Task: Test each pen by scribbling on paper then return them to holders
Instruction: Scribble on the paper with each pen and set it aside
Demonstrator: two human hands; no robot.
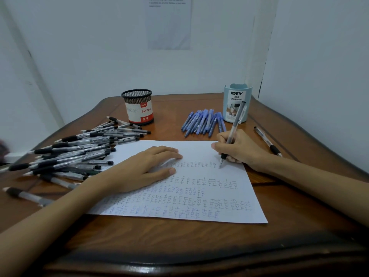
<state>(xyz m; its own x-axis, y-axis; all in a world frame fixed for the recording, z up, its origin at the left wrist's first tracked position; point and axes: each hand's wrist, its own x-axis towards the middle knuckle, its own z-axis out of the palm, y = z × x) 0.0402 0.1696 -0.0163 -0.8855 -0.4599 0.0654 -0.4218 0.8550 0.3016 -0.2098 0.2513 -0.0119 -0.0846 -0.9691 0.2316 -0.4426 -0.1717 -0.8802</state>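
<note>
A white sheet of paper [199,208] covered in rows of small scribbles lies mid-table. My left hand [143,168] rests flat on it, fingers straight. My right hand [239,148] grips a clear black-grip pen [232,132] with its tip touching the paper's upper right. Several black-grip pens [79,150] lie heaped at the left. Several blue pens [203,122] lie in a group behind the paper. A black mesh holder [137,106] stands at the back, a light blue holder [236,102] at the back right.
One more black-grip pen [267,140] lies alone at the right, beyond my right hand. Another stray pen [26,194] lies near the left front. The wooden table [179,240] stands in a white-walled corner; a printed sheet [168,23] hangs on the back wall.
</note>
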